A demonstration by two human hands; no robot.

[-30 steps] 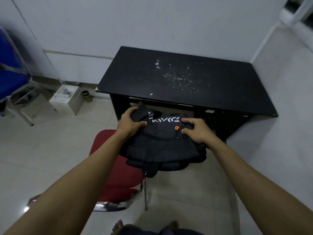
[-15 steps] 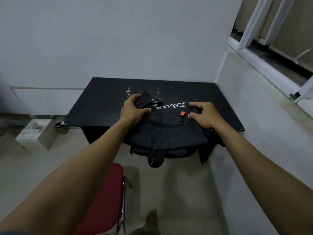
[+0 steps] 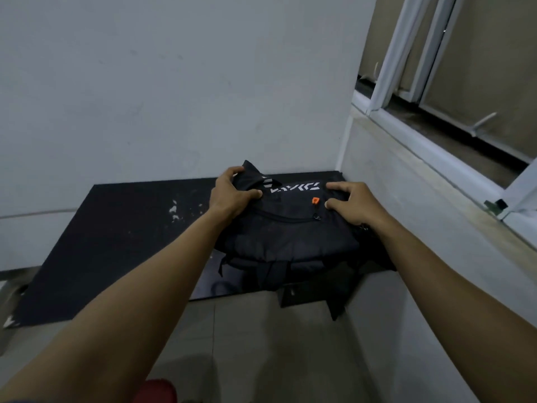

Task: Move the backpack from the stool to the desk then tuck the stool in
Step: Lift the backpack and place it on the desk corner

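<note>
Grip: your left hand (image 3: 232, 191) and right hand (image 3: 351, 202) clutch the backpack (image 3: 286, 228); seat it fully on the counter (image 3: 116, 242) so no strap overhangs, before releasing.

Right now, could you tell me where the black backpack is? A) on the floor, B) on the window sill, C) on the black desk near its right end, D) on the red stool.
C: the backpack lies on the desk by the right-hand wall, with the left hand and right hand gripping it.
</note>
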